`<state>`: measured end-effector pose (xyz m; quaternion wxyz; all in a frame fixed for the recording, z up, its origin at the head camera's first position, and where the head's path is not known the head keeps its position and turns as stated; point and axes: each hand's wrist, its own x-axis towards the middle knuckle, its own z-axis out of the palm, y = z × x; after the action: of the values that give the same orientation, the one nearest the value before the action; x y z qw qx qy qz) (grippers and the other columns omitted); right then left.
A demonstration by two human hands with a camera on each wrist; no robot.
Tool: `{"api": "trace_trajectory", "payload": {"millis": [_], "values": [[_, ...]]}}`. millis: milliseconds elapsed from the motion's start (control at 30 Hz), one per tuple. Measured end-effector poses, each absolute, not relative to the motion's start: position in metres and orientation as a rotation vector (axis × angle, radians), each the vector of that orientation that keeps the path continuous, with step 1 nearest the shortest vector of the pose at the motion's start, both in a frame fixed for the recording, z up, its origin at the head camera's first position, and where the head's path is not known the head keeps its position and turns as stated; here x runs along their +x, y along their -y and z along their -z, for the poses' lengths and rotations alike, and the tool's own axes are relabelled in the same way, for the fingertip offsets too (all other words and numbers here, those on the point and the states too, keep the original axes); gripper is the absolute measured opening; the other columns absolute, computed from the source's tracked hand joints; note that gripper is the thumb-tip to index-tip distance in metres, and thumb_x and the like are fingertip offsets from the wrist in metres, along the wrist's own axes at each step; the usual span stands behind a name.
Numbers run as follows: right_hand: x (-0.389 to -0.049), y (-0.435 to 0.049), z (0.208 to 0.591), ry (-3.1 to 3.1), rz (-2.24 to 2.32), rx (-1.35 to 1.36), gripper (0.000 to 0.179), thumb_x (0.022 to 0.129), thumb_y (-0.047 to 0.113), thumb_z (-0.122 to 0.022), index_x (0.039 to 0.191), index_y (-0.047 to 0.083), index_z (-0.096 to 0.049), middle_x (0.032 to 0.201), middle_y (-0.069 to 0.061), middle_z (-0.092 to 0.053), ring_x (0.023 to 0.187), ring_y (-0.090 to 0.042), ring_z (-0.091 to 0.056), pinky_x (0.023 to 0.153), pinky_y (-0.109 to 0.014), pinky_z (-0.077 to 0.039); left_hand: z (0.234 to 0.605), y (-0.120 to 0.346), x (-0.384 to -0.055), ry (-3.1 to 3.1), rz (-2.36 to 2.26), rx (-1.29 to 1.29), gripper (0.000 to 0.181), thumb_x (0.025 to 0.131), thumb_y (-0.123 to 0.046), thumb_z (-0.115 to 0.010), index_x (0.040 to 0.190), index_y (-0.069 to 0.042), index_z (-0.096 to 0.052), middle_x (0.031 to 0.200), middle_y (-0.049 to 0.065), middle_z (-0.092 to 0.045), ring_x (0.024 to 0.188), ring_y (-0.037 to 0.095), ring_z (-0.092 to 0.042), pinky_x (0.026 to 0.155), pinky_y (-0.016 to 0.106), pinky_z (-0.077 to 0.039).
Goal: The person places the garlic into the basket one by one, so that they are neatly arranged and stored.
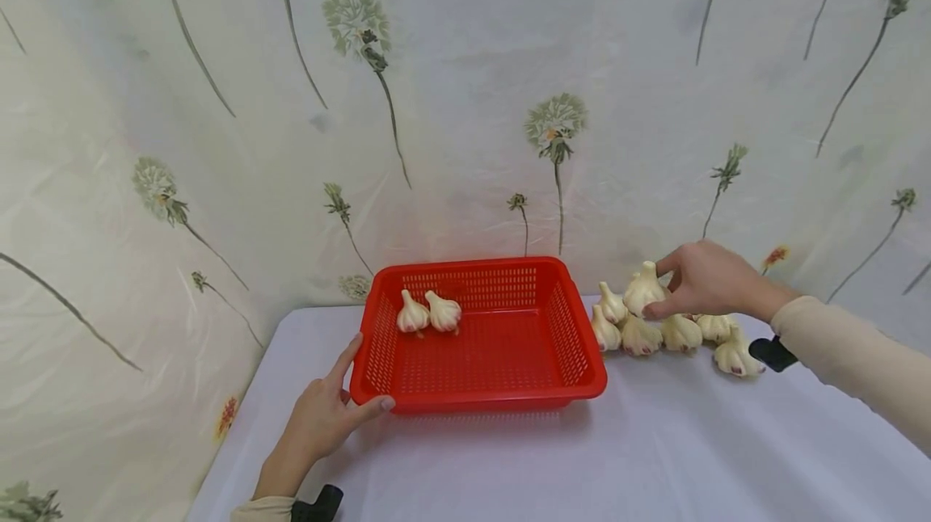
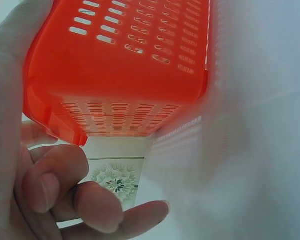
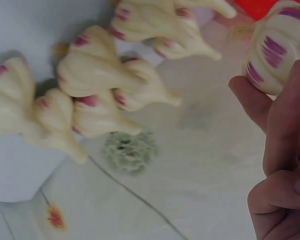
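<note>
My right hand (image 1: 701, 279) pinches a garlic bulb (image 1: 643, 292) between thumb and fingers, raised over a group of bulbs. In the right wrist view the held garlic bulb (image 3: 272, 52) shows purple streaks. Several other garlic bulbs (image 1: 681, 334) lie on the table beneath and around this hand. A red plastic basket (image 1: 476, 406) stands left of them, with two garlic bulbs (image 1: 444, 312) inside at its back left. At the basket's front left corner, my left hand (image 1: 320, 417) touches the rim with spread thumb and index finger; its other fingers bend loosely beside the basket wall.
A white cloth covers the table (image 1: 465, 465). Behind it hangs a pale curtain (image 1: 451, 118) printed with dandelions, close to the basket's back edge. The basket's right wall stands next to the nearest loose bulbs.
</note>
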<state>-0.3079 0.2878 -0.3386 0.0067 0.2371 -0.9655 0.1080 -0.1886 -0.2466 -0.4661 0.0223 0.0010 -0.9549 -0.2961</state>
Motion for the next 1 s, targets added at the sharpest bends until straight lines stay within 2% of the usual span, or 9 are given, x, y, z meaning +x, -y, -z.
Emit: {"api": "trace_trajectory", "payload": {"millis": [100, 200, 300, 433, 500, 667, 867, 933, 1000], "values": [[-0.314, -0.276, 0.331, 3.006, -0.362, 0.761, 0.061, 0.068, 0.057, -0.084, 0.1, 0.005, -0.076, 0.075, 0.002, -0.073, 0.062, -0.006, -0.065, 0.058, -0.031, -0.053, 0.465, 0.247, -0.189, 2.956, 0.918, 0.002, 0.107, 0.067, -0.08, -0.067, 0.155, -0.041, -0.021, 0.054, -0.001, -0.048, 0.05, 0.012, -0.042, 0.046, 0.026, -0.032], [-0.321, -0.266, 0.326, 2.995, -0.397, 0.783, 0.06, 0.069, 0.056, -0.084, 0.101, 0.006, -0.077, 0.078, 0.0, -0.075, 0.066, -0.009, -0.068, 0.06, -0.033, -0.054, 0.464, 0.247, -0.189, 2.962, 0.923, 0.008, 0.108, 0.066, -0.081, -0.068, 0.156, -0.041, -0.021, 0.055, 0.0, -0.048, 0.05, 0.013, -0.042, 0.046, 0.026, -0.032], [-0.327, -0.255, 0.323, 2.976, -0.421, 0.804, 0.051, 0.07, 0.055, -0.084, 0.094, 0.01, -0.078, 0.077, 0.001, -0.075, 0.067, -0.01, -0.069, 0.06, -0.032, -0.054, 0.463, 0.246, -0.189, 2.97, 0.927, 0.02, 0.108, 0.066, -0.081, -0.068, 0.156, -0.041, -0.021, 0.056, 0.0, -0.049, 0.052, 0.013, -0.042, 0.046, 0.027, -0.033], [-0.335, -0.239, 0.32, 2.976, -0.443, 0.824, 0.04, 0.071, 0.052, -0.084, 0.072, 0.014, -0.071, 0.066, 0.006, -0.071, 0.063, -0.009, -0.068, 0.056, -0.03, -0.052, 0.462, 0.246, -0.188, 2.971, 0.945, 0.026, 0.106, 0.068, -0.077, -0.07, 0.156, -0.042, -0.021, 0.056, 0.0, -0.049, 0.051, 0.013, -0.043, 0.046, 0.027, -0.033], [-0.34, -0.231, 0.32, 2.985, -0.454, 0.84, 0.04, 0.072, 0.052, -0.084, 0.073, 0.014, -0.071, 0.066, 0.006, -0.071, 0.061, -0.008, -0.067, 0.057, -0.03, -0.052, 0.462, 0.246, -0.187, 2.969, 0.953, 0.028, 0.105, 0.07, -0.074, -0.071, 0.156, -0.041, -0.021, 0.056, 0.0, -0.049, 0.051, 0.013, -0.042, 0.046, 0.026, -0.033], [-0.352, -0.217, 0.326, 3.016, -0.531, 0.854, 0.048, 0.071, 0.052, -0.084, 0.094, 0.01, -0.078, 0.077, 0.0, -0.075, 0.057, -0.008, -0.066, 0.06, -0.03, -0.054, 0.462, 0.246, -0.186, 2.964, 0.94, 0.029, 0.102, 0.072, -0.07, -0.073, 0.156, -0.039, -0.023, 0.055, 0.0, -0.048, 0.051, 0.013, -0.042, 0.046, 0.026, -0.033], [-0.364, -0.199, 0.334, 3.017, -0.56, 0.89, 0.043, 0.07, 0.052, -0.084, 0.064, 0.015, -0.063, 0.062, 0.008, -0.069, 0.057, -0.007, -0.066, 0.057, -0.029, -0.05, 0.464, 0.247, -0.186, 2.963, 0.917, 0.021, 0.104, 0.07, -0.073, -0.072, 0.156, -0.039, -0.023, 0.053, -0.001, -0.047, 0.049, 0.012, -0.04, 0.045, 0.025, -0.031], [-0.367, -0.194, 0.336, 3.011, -0.562, 0.891, 0.041, 0.07, 0.052, -0.084, 0.066, 0.016, -0.066, 0.065, 0.007, -0.07, 0.061, -0.007, -0.067, 0.059, -0.029, -0.051, 0.464, 0.247, -0.187, 2.959, 0.922, 0.009, 0.104, 0.07, -0.073, -0.071, 0.156, -0.039, -0.023, 0.053, -0.001, -0.047, 0.049, 0.012, -0.04, 0.045, 0.025, -0.031], [-0.37, -0.189, 0.337, 2.996, -0.578, 0.902, 0.04, 0.07, 0.053, -0.084, 0.077, 0.015, -0.074, 0.073, 0.004, -0.073, 0.065, -0.007, -0.068, 0.061, -0.031, -0.052, 0.463, 0.246, -0.188, 2.956, 0.924, 0.005, 0.104, 0.07, -0.074, -0.071, 0.156, -0.04, -0.023, 0.053, -0.001, -0.047, 0.049, 0.012, -0.04, 0.045, 0.025, -0.031]]}}
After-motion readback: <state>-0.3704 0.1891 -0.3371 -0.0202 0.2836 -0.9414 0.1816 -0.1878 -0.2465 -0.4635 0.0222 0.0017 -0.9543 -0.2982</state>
